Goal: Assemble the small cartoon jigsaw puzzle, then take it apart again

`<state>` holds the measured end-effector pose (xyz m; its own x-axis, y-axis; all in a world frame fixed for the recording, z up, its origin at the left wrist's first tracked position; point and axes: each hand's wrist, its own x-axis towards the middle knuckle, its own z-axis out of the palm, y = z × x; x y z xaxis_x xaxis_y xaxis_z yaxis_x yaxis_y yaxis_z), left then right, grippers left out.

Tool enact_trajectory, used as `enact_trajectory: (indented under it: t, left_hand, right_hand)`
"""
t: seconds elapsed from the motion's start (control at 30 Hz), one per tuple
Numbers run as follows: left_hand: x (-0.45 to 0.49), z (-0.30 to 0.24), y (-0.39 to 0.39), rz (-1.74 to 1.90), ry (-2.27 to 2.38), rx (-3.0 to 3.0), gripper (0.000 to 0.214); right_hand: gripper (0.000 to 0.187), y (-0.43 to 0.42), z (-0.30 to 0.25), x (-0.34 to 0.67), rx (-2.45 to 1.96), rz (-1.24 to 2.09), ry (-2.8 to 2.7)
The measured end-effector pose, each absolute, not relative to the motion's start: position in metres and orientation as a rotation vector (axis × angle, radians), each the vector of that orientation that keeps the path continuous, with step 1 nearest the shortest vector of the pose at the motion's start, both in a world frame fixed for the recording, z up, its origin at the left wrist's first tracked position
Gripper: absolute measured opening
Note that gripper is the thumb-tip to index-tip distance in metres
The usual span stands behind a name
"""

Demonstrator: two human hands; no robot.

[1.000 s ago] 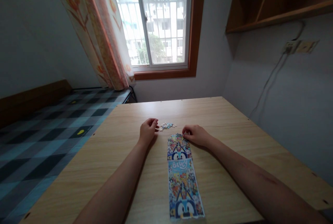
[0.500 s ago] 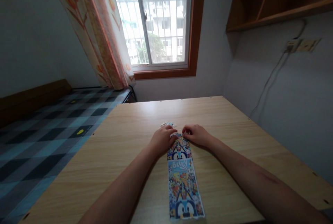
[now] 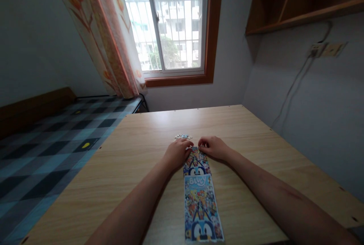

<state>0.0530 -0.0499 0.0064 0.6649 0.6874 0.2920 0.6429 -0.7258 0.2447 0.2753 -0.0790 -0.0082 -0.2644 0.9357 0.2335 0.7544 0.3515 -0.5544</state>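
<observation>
A partly built jigsaw puzzle (image 3: 196, 162) lies on the wooden table, showing a colourful cartoon crowd and a blue dog's face. Against its near edge rests the printed reference picture (image 3: 201, 207), headed "Bluey", with the same image. My left hand (image 3: 179, 151) is at the puzzle's upper left, thumb and fingers closed on a small pale puzzle piece (image 3: 189, 147). At the upper right corner, my right hand (image 3: 214, 147) has its fingertips pinched together by the puzzle's edge; what they hold is hidden. A small pile of loose puzzle pieces (image 3: 183, 136) lies just beyond my left hand.
The wooden table (image 3: 136, 138) reaches back toward the window (image 3: 182, 21). To the left stands a bed (image 3: 65, 154) with a checked cover, below a flowered curtain (image 3: 105, 36). A wall shelf (image 3: 304, 21) and a socket with a cable (image 3: 316, 49) are on the right.
The view has shifted very slightly. Both hands stay at the top of the puzzle with only small finger movements, and the loose pile shows a little more clearly.
</observation>
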Motion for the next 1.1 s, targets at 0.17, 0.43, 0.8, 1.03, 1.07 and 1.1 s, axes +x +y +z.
enact_trajectory:
  t: [0.17, 0.43, 0.8, 1.03, 1.07, 1.1]
  left_hand:
    - [0.053, 0.007, -0.049, 0.578, 1.116, 2.739, 0.014]
    - [0.05, 0.008, -0.049, 0.686, 1.179, 2.652, 0.015]
    - [0.021, 0.006, -0.019, 0.884, 1.695, 2.291, 0.024]
    - [0.021, 0.004, -0.015, 0.871, 1.77, 2.306, 0.034]
    - [0.021, 0.004, -0.015, 0.895, 1.772, 2.319, 0.034]
    - [0.022, 0.004, -0.017, 0.915, 1.77, 2.336, 0.034]
  right_hand:
    - [0.012, -0.079, -0.007, 0.276, -1.467, 0.456, -2.097]
    - [0.011, -0.08, -0.007, 0.275, -1.462, 0.448, -2.092]
    - [0.011, -0.078, -0.008, 0.277, -1.464, 0.476, -2.078]
    - [0.011, -0.077, -0.01, 0.278, -1.443, 0.485, -2.052]
    - [0.011, -0.077, -0.01, 0.278, -1.441, 0.487, -2.051]
    - [0.011, -0.078, -0.009, 0.278, -1.439, 0.489, -2.05]
